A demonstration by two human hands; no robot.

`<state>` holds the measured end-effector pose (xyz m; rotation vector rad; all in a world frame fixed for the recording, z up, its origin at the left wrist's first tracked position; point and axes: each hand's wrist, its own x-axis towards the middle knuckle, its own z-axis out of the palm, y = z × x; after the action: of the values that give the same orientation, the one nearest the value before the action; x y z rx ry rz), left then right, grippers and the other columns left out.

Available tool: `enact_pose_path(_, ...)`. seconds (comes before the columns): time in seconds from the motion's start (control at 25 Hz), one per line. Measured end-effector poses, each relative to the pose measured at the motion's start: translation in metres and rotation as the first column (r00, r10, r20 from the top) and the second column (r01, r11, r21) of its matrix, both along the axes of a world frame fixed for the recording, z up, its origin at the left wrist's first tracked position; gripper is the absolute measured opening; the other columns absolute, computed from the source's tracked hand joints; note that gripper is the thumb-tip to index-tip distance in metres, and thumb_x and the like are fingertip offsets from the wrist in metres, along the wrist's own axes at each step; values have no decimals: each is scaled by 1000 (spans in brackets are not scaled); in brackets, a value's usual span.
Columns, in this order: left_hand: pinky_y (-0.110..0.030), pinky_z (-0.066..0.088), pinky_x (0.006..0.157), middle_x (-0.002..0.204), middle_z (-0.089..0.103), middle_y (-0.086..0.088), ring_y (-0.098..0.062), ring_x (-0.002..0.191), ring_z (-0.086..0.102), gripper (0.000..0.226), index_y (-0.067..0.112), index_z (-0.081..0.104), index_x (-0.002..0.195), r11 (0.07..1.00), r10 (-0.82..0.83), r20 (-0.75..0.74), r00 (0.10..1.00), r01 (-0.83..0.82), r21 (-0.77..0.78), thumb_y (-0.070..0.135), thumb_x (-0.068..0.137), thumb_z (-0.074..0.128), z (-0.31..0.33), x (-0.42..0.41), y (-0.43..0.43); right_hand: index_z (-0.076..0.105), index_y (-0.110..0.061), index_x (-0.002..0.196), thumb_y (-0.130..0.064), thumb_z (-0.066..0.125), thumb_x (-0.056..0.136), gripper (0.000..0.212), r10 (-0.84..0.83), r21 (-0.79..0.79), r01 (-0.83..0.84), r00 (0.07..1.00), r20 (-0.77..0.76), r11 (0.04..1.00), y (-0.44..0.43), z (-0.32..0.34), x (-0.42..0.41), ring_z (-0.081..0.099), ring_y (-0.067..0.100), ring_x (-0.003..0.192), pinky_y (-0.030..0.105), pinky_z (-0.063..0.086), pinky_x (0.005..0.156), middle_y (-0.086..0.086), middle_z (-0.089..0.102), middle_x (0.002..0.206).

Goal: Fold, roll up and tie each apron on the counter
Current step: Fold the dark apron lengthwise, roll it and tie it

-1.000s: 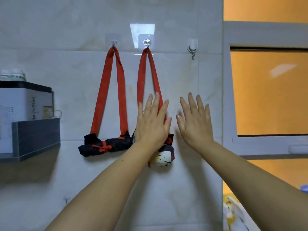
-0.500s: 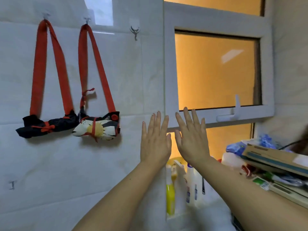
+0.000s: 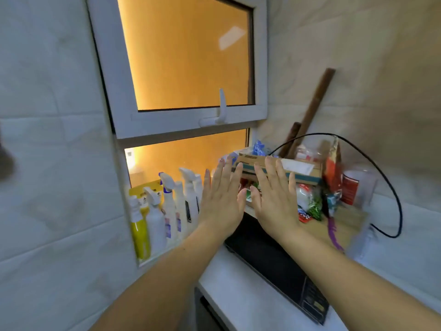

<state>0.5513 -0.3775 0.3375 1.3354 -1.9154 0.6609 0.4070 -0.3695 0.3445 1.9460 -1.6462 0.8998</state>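
Note:
My left hand point(image 3: 220, 199) and my right hand point(image 3: 274, 199) are raised side by side in front of me, backs toward the camera, fingers straight and spread, holding nothing. No apron shows clearly; only a dark blur point(image 3: 4, 161) sits at the left edge. Both hands hover in the air above a black flat appliance point(image 3: 274, 263) lying on the white counter point(image 3: 238, 297).
A window point(image 3: 186, 56) with orange glass fills the upper middle. Several spray bottles point(image 3: 167, 206) stand on its sill. A cardboard box point(image 3: 303, 170), packets, wooden sticks point(image 3: 312, 106) and a black cable point(image 3: 391, 187) crowd the counter's back right corner.
The view has swung right, away from the two rolled aprons hanging on wall hooks, which have left the frame. My hands stay raised and open, now in front of the counter clutter.

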Motion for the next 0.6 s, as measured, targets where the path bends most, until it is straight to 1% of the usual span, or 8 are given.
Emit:
enact_pose_path(0.12, -52, 19, 118, 160, 21, -12, -26, 148, 16, 58, 14, 29, 151, 989, -141, 34, 989, 140, 40, 38, 98, 31, -11, -49, -9, 22, -21, 152, -42, 18, 96, 60, -134, 28, 134, 991, -5, 991, 9, -13, -49, 2, 23, 149, 54, 7, 119, 4, 9, 161)
enact_pose_path(0.24, -50, 15, 120, 161, 17, -10, -25, 149, 10, 59, 15, 24, 152, 967, -245, 45, 969, 241, 78, 38, 98, 30, -17, -88, -11, 29, -20, 150, -41, 23, 97, 57, -257, 35, 257, 966, 8, 966, 21, -24, -84, 9, 25, 148, 53, 12, 117, 5, 16, 160)
enact_pose_path(0.36, -50, 15, 120, 161, 16, -11, -25, 149, 9, 59, 15, 25, 152, 911, -404, 61, 913, 395, 121, 39, 98, 26, -35, -137, -4, 31, -19, 149, -41, 23, 96, 58, -405, 82, 402, 914, 25, 912, 46, -42, -124, 12, 27, 148, 53, 12, 116, 7, 20, 159)
enact_pose_path(0.48, -50, 18, 119, 161, 16, -10, -25, 149, 10, 58, 14, 26, 152, 830, -551, 82, 831, 536, 153, 37, 99, 31, -53, -190, 12, 29, -19, 150, -41, 21, 95, 59, -547, 116, 541, 837, 26, 833, 80, -62, -166, 13, 29, 148, 55, 12, 116, 8, 20, 159)
enact_pose_path(0.6, -51, 18, 119, 160, 19, -11, -26, 149, 13, 57, 14, 29, 151, 750, -655, 64, 753, 637, 179, 37, 99, 35, -65, -239, 30, 25, -19, 151, -42, 15, 96, 60, -646, 171, 636, 763, 2, 752, 113, -74, -203, 8, 28, 148, 55, 10, 117, 8, 16, 160)
